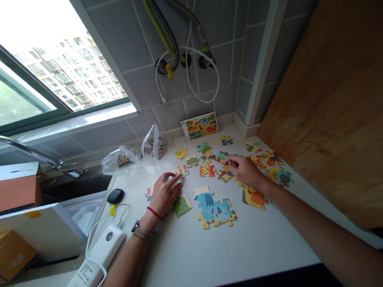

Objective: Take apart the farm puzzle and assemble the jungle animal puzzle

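Left hand rests flat and open on loose pieces, right hand curls over a puzzle piece, grip unclear; its wrist overlies the orange section and may drag it askew.

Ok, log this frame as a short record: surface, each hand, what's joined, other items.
surface: white counter under a window
left hand: palm down, fingertips on a loose piece, green piece beside it
right hand: fingertips at scattered pieces; grip unclear
joined: blue elephant section
other: picture card against tiles, plastic bags, power bank
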A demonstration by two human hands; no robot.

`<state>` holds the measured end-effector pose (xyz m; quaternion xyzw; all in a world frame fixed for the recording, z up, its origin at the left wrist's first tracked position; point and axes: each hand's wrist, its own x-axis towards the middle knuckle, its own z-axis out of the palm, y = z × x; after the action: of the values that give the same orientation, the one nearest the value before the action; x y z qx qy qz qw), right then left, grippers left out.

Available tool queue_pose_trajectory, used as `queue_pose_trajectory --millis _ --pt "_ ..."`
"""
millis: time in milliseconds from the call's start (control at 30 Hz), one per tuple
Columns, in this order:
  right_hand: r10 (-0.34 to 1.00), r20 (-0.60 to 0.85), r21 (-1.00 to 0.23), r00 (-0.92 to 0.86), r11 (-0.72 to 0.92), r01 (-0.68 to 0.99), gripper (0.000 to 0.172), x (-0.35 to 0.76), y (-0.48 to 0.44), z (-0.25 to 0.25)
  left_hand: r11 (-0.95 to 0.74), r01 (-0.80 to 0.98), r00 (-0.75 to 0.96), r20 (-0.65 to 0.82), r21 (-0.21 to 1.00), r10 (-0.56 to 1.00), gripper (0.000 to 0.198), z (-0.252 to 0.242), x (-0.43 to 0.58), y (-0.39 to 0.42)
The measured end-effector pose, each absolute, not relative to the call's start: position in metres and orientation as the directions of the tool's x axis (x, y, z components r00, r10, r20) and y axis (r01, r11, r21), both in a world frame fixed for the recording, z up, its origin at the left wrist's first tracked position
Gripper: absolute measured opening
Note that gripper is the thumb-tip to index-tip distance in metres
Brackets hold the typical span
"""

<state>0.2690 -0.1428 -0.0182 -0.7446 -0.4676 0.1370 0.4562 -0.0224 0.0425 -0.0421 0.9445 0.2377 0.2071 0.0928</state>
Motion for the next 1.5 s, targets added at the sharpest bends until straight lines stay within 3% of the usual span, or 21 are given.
queue_pose_trajectory --millis 167,367,500,633,767,1000,1100,1267,1433,1500 --pt "0.832 0.217 -0.810 0.511 -0.139 0.570 0.025 0.266 -0.143 -0.018 -0.850 0.415 0.789 0.337 0.326 0.514 0.044 -0.036 -0.020 0.040" --pt "0.819 0.244 -0.800 0.519 -0.133 0.586 0.023 0.269 -0.142 -0.019 -0.861 0.366 0.799 0.355 0.352 0.485 0.024 -0.036 -0.017 0.039" --pt "0.642 0.326 -0.821 0.693 -0.171 0.545 0.021 0.299 -0.144 -0.020 -0.874 0.306 0.805 0.388 0.377 0.449 0.020 -0.038 -0.016 0.037" --pt "0.419 0.268 -0.941 0.868 -0.078 0.328 0.022 0.334 -0.147 -0.022 -0.890 0.236 0.830 0.395 0.390 0.393 0.017 -0.037 -0.014 0.033" --pt "0.337 0.185 -0.982 0.923 0.022 0.189 0.027 0.346 -0.146 -0.027 -0.883 0.201 0.838 0.393 0.424 0.379 0.022 -0.034 -0.014 0.028" --pt "0.232 0.205 -0.976 0.951 -0.022 0.216 0.029 0.359 -0.146 -0.042 -0.891 0.203 0.866 0.350 0.406 0.357 0.024 -0.031 -0.016 0.022" --pt "0.278 0.261 -0.951 0.924 -0.089 0.296 0.030 0.360 -0.146 -0.043 -0.893 0.215 0.868 0.343 0.394 0.360 0.025 -0.031 -0.016 0.021" --pt "0.540 0.362 -0.832 0.760 -0.181 0.525 0.023 0.332 -0.136 -0.038 -0.893 0.225 0.868 0.337 0.389 0.365 0.023 -0.030 -0.015 0.020" --pt "0.797 0.317 -0.460 0.514 -0.345 0.818 0.030 0.294 -0.111 -0.028 -0.897 0.180 0.867 0.365 0.403 0.338 0.023 -0.030 -0.012 0.011" --pt "0.843 0.251 -0.399 0.475 -0.357 0.844 0.035 0.282 -0.097 -0.025 -0.896 0.162 0.877 0.357 0.414 0.323 0.022 -0.030 -0.010 0.004"
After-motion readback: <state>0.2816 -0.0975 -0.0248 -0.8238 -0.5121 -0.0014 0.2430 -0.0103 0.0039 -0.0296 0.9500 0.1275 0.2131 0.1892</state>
